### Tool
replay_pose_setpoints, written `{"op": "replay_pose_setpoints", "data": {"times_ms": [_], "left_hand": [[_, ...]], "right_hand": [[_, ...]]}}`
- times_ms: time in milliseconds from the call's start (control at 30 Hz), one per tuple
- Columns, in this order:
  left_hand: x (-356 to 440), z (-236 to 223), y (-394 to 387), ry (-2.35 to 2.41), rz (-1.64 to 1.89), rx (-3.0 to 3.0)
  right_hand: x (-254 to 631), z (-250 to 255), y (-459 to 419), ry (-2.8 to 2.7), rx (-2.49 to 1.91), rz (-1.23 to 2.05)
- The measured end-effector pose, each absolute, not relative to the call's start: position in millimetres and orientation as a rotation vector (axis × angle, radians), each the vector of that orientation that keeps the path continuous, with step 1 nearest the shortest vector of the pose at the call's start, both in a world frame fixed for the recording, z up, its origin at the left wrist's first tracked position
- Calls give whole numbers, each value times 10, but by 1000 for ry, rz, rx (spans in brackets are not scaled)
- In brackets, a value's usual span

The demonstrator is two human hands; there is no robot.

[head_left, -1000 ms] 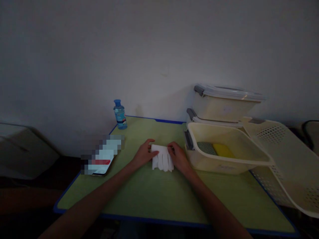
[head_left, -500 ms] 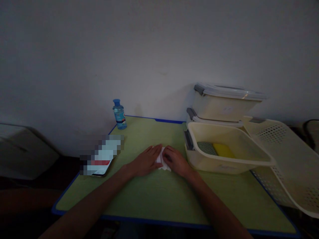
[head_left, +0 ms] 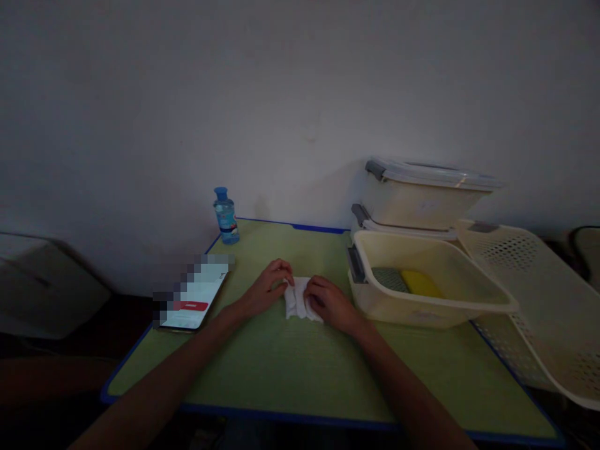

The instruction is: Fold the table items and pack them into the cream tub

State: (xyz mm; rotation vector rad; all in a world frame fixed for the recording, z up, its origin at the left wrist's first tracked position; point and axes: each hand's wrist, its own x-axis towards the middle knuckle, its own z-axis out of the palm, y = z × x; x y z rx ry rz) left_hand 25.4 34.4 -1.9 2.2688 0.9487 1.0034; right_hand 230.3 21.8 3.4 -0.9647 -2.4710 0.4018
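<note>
A small white cloth [head_left: 295,303] with vertical creases lies on the green tabletop between my hands. My left hand [head_left: 267,289] is at its upper left edge, thumb and fingertips drawn together on the fabric. Over the right part rests my right hand [head_left: 332,305], fingers curled onto the cloth and hiding that side of it. Both hands stay low, close to the table surface.
A lit phone or tablet [head_left: 201,297], partly pixelated, lies left. Behind it stands a blue bottle [head_left: 227,220]. On the right, a cream bin [head_left: 435,317] holds a patterned grey-green item and a yellow item [head_left: 419,284]. Lidded boxes [head_left: 417,203] and a perforated basket [head_left: 548,281] adjoin it.
My left hand has lifted from lying flat on the cloth and shifted left, its fingers now bent at the edge. More of the cloth shows. My right hand has barely moved.
</note>
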Motion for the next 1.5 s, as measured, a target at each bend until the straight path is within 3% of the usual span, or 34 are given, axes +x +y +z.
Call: {"op": "replay_pose_setpoints", "data": {"times_ms": [400,1133,1500], "left_hand": [[269,-105,382,898,744,2294],[291,-97,374,830,807,2269],[401,-105,325,1099,792,2346]], "right_hand": [[2351,-7,246,-2464,-937,493],[2339,16,222,-2524,-925,414],[2344,-2,241,-2470,-943,507]]}}
